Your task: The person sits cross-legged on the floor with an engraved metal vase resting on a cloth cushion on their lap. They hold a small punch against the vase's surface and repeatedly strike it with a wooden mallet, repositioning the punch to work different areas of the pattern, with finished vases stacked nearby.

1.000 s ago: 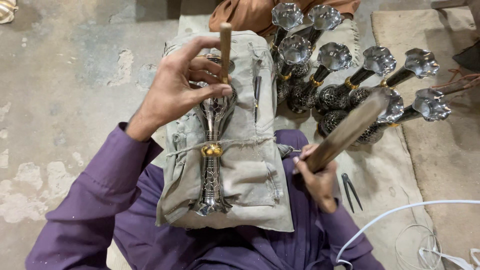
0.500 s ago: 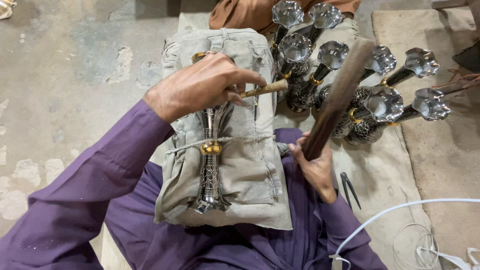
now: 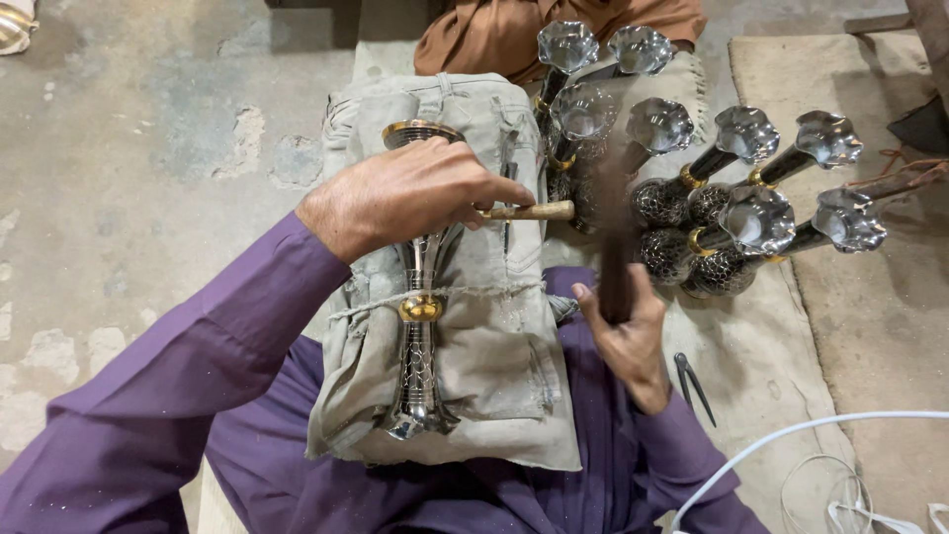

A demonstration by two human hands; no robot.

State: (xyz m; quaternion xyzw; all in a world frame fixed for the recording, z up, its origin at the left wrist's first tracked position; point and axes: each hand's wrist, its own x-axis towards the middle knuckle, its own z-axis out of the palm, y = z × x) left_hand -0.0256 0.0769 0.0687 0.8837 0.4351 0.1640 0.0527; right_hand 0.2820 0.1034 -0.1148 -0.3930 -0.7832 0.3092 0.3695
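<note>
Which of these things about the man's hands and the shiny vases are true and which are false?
1. The left hand holds a small wooden stick over the metal vase. True.
2. The metal vase lies on bare floor. False: it lies on a folded grey cloth on the person's lap.
3. The right hand holds a dark wooden rod. True.
4. The right hand's grip is empty. False: it is closed round the rod.
5. More shiny vases lie to the right. True.
</note>
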